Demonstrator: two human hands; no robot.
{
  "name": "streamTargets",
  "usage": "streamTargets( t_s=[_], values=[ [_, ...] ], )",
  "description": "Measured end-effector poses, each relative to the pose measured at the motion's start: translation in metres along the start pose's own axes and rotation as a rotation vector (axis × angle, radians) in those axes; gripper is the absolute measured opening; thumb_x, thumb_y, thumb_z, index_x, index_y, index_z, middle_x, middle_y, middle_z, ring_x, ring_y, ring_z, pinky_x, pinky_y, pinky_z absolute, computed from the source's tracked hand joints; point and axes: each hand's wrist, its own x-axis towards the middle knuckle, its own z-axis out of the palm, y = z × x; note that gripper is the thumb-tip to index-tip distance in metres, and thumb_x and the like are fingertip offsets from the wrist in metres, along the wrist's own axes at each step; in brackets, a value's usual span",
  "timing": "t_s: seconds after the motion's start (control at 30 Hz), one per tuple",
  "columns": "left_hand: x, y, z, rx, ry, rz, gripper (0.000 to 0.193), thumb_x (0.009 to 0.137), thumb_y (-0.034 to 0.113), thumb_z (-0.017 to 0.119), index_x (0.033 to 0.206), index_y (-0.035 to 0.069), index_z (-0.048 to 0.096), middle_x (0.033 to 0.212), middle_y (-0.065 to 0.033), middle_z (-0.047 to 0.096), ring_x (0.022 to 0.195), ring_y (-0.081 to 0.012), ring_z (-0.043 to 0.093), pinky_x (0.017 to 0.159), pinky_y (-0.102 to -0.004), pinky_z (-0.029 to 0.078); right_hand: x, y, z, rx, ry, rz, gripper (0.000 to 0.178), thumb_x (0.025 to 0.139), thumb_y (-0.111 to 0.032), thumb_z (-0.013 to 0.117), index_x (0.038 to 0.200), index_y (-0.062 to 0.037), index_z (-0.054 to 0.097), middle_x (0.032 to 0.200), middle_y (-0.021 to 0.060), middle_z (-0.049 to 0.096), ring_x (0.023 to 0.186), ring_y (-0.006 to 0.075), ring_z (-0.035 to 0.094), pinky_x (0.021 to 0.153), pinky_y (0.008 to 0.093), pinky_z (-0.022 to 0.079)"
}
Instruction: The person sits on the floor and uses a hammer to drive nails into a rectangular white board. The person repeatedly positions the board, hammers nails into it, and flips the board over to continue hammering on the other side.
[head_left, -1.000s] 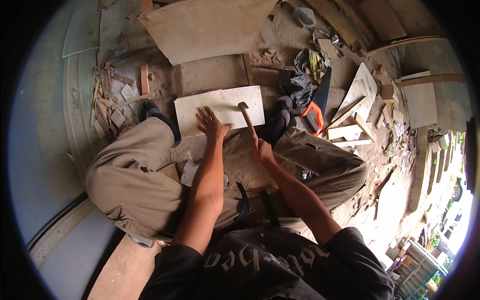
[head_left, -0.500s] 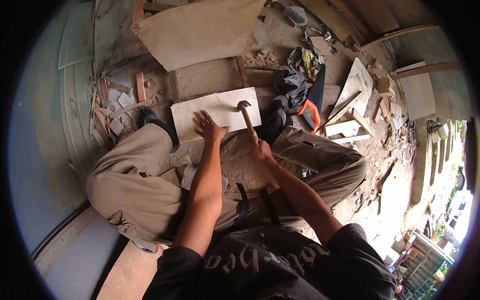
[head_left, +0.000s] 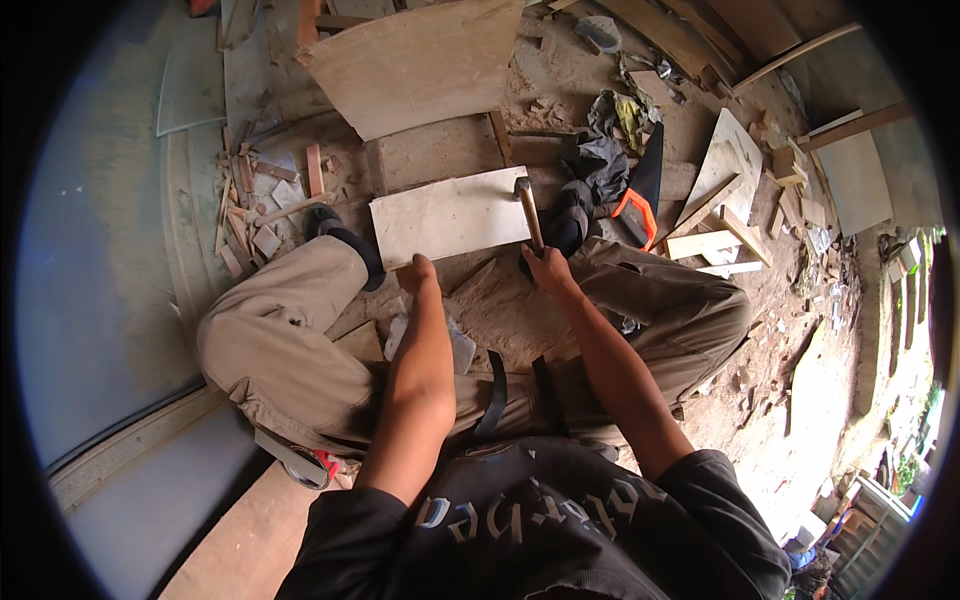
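Observation:
Between my feet a white rectangular board (head_left: 445, 215) lies across the wooden pieces on the ground. My left hand (head_left: 416, 274) is closed at the board's near edge, thumb towards the top face; its other fingers are mostly hidden. In my right hand (head_left: 548, 268) is a hammer (head_left: 532, 217), held by its wooden handle. The hammer's head is over the board's right end; whether it touches I cannot tell. Just right of my right foot a handsaw (head_left: 636, 215) with an orange-edged handle lies on the ground.
A large plywood sheet (head_left: 420, 65) leans beyond the board. Wood offcuts (head_left: 705, 243) and a pale panel (head_left: 725, 165) lie at the right, with more scraps (head_left: 265, 195) at the left. Dark crumpled cloth (head_left: 597, 165) is beside the saw. A bluish panel wall (head_left: 110, 270) bounds the left.
My left hand has gone from lying spread on the board to closing at its near edge. The hammer's head has shifted rightward to the board's end. The whole view has swung slightly.

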Motion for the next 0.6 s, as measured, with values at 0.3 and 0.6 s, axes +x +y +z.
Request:
streamTargets(
  t_s=[0.3,0.6],
  values=[
    [0.043,-0.006,0.024,-0.914,-0.473,-0.449,0.064,0.09,0.034,0.061,0.141,0.008,0.033,0.143,-0.0153,0.032,0.132,-0.0318,0.032,0.107,-0.0478,0.032,-0.006,0.007,-0.01,-0.128,0.043,-0.004,0.063,0.086,-0.054,0.059,0.069,0.0068,0.059,0.057,0.0145,0.059,0.049,0.0262,0.061,0.046,0.0383,0.049],
    [0.026,0.011,0.013,-0.88,-0.269,-0.406,0.056,0.084,0.045,0.07,0.117,0.004,0.053,0.11,-0.0115,0.056,0.09,-0.0249,0.056,0.074,-0.0365,0.049,-0.022,-0.019,-0.023,-0.079,0.259,-0.103,0.059,0.086,-0.049,0.061,0.079,0.0094,0.062,0.067,0.0247,0.063,0.068,0.0388,0.067,0.062,0.0438,0.051]
  ],
)
